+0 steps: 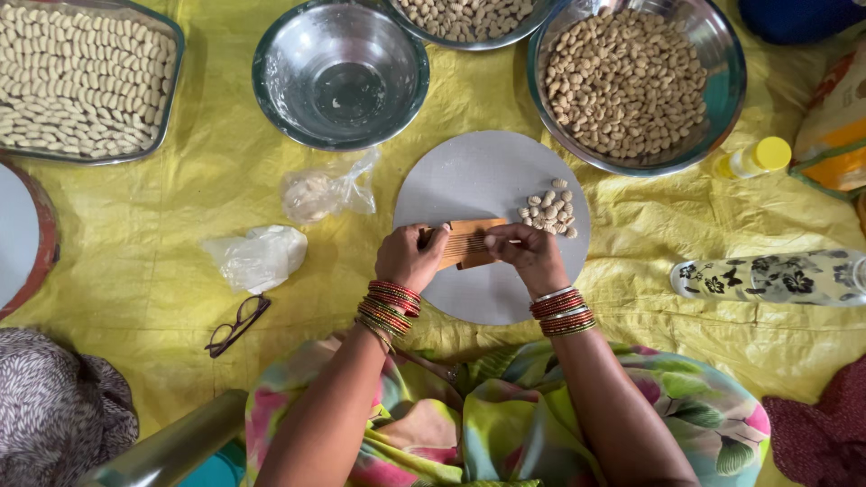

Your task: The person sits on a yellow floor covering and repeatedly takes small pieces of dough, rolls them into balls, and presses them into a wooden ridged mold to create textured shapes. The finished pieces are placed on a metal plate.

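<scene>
Ridged wooden board [467, 243] lay on the round grey slab [469, 180] | my left hand [408, 257] gripped its end | right hand [528, 254] closed, pressing dough on the ridges | shaped pieces [548, 209] piled just beside | best rolled with light, even pressure, board steady.

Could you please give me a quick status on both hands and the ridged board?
Left hand steadies the ridged wooden board by its left end. Right hand presses fingertips on its right end. Shaped dough pieces piled just beyond, on the round grey board. Nothing obstructing.
</scene>
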